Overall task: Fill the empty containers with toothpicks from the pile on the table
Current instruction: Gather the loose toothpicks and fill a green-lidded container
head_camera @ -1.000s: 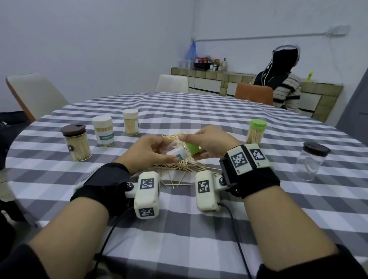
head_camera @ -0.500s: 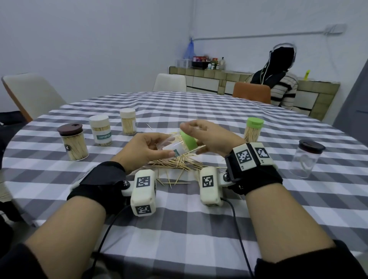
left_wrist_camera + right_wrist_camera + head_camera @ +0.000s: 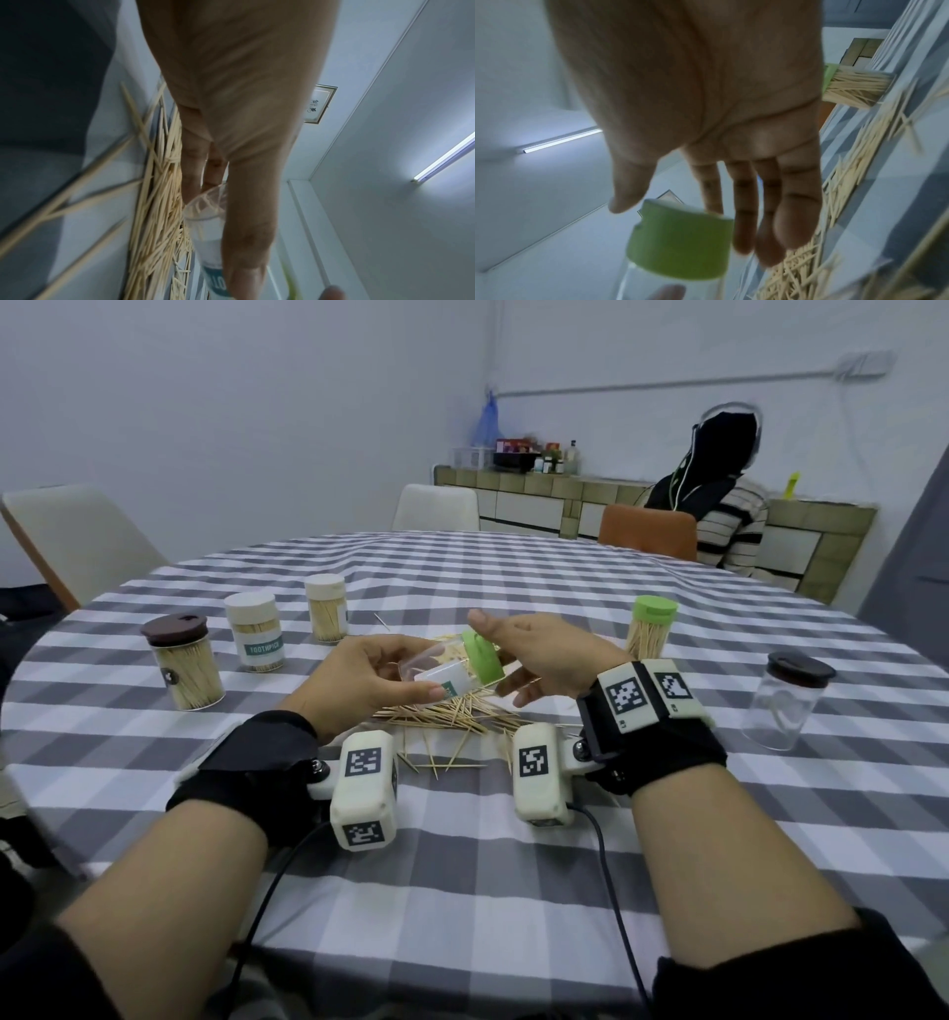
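My left hand point(image 3: 377, 677) grips a small clear container point(image 3: 436, 674) with a green lid point(image 3: 481, 660). It lies tilted on its side, lid pointing right, just above the toothpick pile point(image 3: 452, 713). My right hand point(image 3: 534, 654) hovers at the lid with thumb and fingers spread straight; it holds nothing. In the left wrist view my thumb lies along the clear container point(image 3: 205, 223), beside the toothpick pile point(image 3: 159, 213). In the right wrist view the green lid point(image 3: 680, 239) sits before my straight fingers point(image 3: 793, 203); whether the forefinger touches it is unclear.
Three filled containers stand at the left: brown-lidded point(image 3: 186, 667), labelled white point(image 3: 255, 634), plain white point(image 3: 326, 613). A filled green-lidded one point(image 3: 651, 634) and an empty clear jar with a dark lid point(image 3: 785, 701) stand at the right. A person point(image 3: 729, 521) sits beyond the table.
My left hand raised the container and swung its lid end upward. My right hand, earlier closed over the green lid, has spread its fingers and come off it.
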